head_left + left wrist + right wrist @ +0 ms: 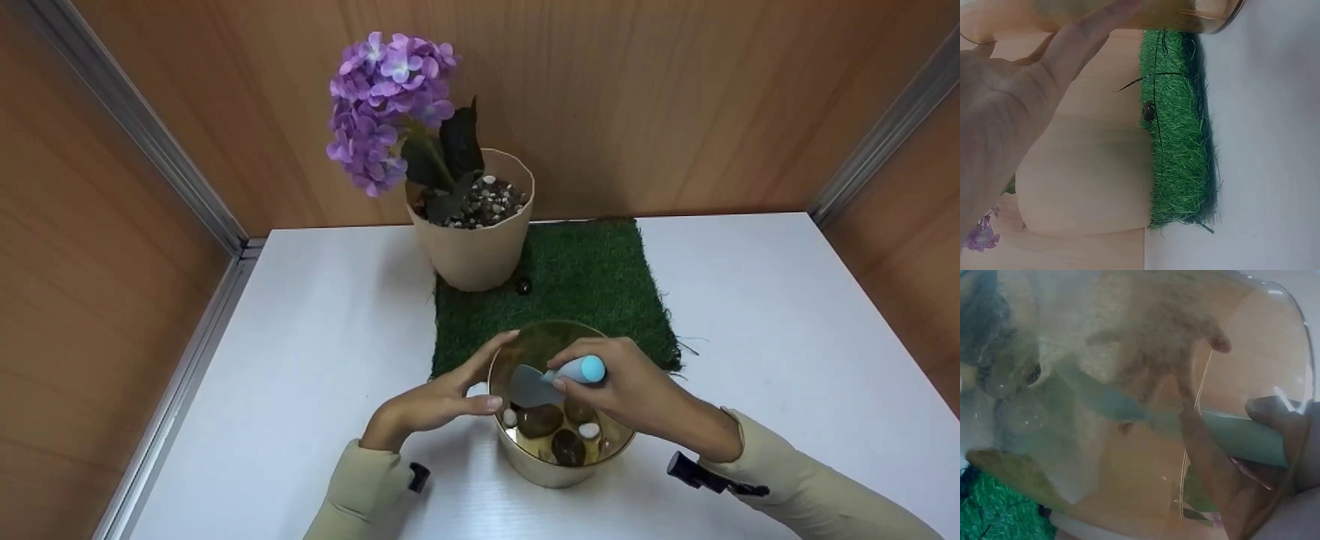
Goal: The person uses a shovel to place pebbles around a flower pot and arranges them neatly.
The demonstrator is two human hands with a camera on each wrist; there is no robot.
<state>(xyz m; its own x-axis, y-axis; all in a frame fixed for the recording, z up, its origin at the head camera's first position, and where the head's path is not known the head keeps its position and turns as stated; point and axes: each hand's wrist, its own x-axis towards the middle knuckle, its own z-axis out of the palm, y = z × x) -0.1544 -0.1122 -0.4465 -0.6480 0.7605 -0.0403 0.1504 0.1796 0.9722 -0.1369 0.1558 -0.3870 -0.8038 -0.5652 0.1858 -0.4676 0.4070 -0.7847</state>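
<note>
In the head view a clear amber-tinted bowl (pixel 540 471) stands at the front edge of the grass mat, with several brown stones (pixel 540 421) and white pebbles (pixel 589 430) in it. My right hand (pixel 637 386) grips the light blue handle of a small trowel (pixel 531 388), whose flat blade reaches down inside the bowl above the stones. Through the bowl's wall the right wrist view shows the trowel (pixel 1112 405) tilted. My left hand (pixel 435 401) rests on the bowl's left side, thumb at the rim and fingers stretched along the wall.
Behind the bowl, a beige pot (pixel 472 255) with purple flowers (pixel 390 97) and gravel stands on the left rear of the green grass mat (pixel 592 262). One dark stone (pixel 523 286) lies beside the pot. Wooden panels (pixel 637 97) close off the white table's back and sides.
</note>
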